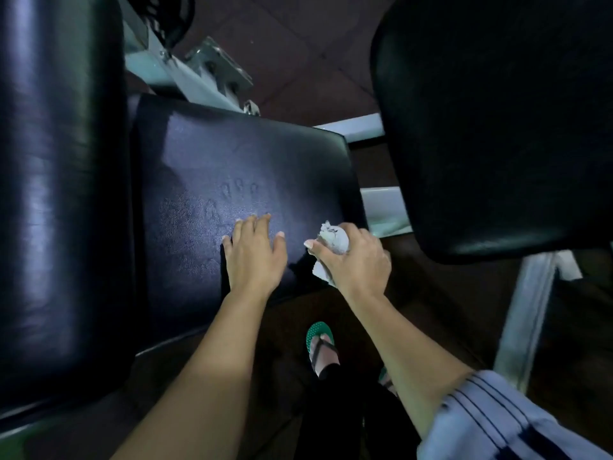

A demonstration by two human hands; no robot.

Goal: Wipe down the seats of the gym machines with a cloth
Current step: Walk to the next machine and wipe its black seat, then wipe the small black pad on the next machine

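The left hand (255, 257) is lying spread flat on the black seat (232, 154) by its near edge. The right hand (355, 260) is gripping a crumpled pale cloth (335, 242) at the seat's near right corner, its curled fingers hiding most of the cloth, with only a tuft above and a fold below showing. The dark pad (497, 127) at upper right is running out of view.

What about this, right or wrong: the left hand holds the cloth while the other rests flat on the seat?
Wrong hand. The head view shows the right hand holding the cloth while the left hand rests flat on the seat.
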